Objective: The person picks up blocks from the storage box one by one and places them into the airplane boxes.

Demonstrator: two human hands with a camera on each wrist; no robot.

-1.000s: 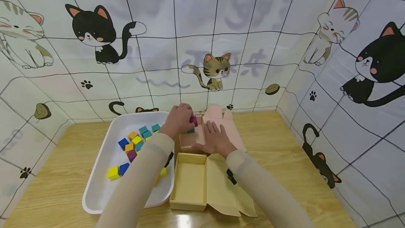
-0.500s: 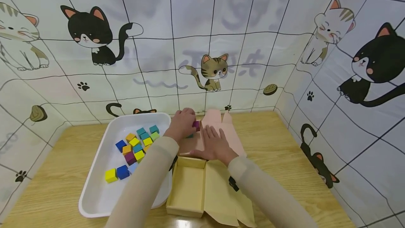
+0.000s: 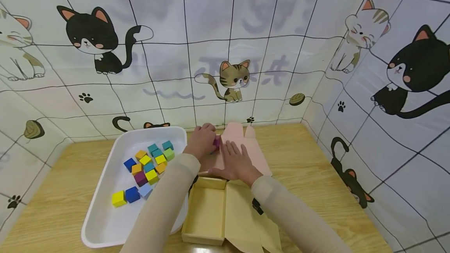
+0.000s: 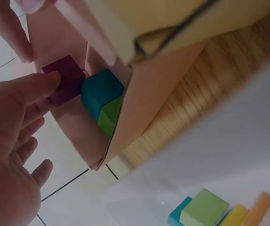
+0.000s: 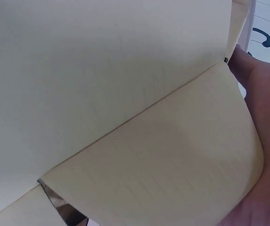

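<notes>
My left hand (image 3: 202, 141) pinches a purple cube (image 4: 65, 80) between thumb and fingers at the far side of the pink cardboard box (image 3: 210, 162). Inside that box, a teal cube (image 4: 102, 89) and a green cube (image 4: 110, 116) sit beside the purple one, as the left wrist view shows. My right hand (image 3: 239, 163) lies flat with its fingers straight along the pink box's right side and opened lid (image 3: 251, 143). A yellow cardboard box (image 3: 205, 208) stands open in front of the pink one. In the right wrist view its lid flap (image 5: 163, 136) covers much of the right hand.
To the left stands a white plastic tray (image 3: 102, 221) holding several coloured cubes, among them a yellow cube (image 3: 118, 198) and a dark blue cube (image 3: 132, 194). The wooden table (image 3: 309, 190) extends right of the boxes. A cat-patterned cloth wall (image 3: 168, 61) rises behind.
The left hand has lowered a little, bringing the purple cube down into the pink box. The right hand stays flat against the box. The whole head view has shifted slightly.
</notes>
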